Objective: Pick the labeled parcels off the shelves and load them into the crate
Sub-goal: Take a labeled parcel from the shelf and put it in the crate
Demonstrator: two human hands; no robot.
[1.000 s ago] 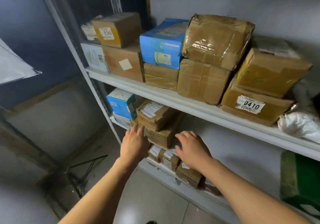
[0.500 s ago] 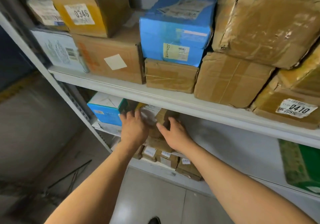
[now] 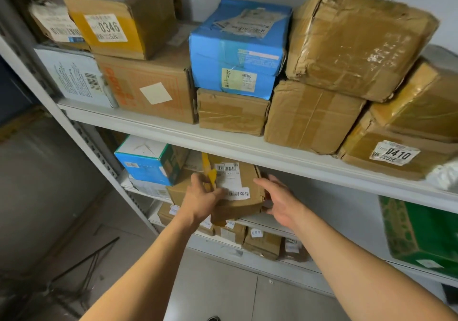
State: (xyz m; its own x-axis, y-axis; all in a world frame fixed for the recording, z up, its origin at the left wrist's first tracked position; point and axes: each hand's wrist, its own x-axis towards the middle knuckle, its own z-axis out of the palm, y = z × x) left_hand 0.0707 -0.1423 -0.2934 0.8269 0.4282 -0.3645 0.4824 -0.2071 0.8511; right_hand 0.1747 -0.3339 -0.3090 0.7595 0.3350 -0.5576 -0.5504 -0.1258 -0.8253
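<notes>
I am looking down at a white metal shelf unit (image 3: pixel 223 144) with both hands reaching into the middle level. My left hand (image 3: pixel 202 200) is gripping the left edge of a brown labeled parcel (image 3: pixel 244 191), thumb lying over its top face near the white shipping label and fingers curling around the side. My right hand (image 3: pixel 281 201) is sitting just beside the parcel's right end with fingers relaxed and spread; I cannot tell whether it is touching the cardboard. The parcel is sitting at the front of the middle shelf, tilting toward me, on top of another brown box and just right of a blue and white box (image 3: pixel 146 162). Above, the upper shelf is carrying a box marked 0346 (image 3: pixel 119 20), a blue parcel (image 3: pixel 238 48), several taped brown cartons, and a box marked 0410 (image 3: pixel 394 154). Small labeled packets (image 3: pixel 262 242) are lying on the shelf below, and a green box (image 3: pixel 418 234) is standing to the right.
</notes>
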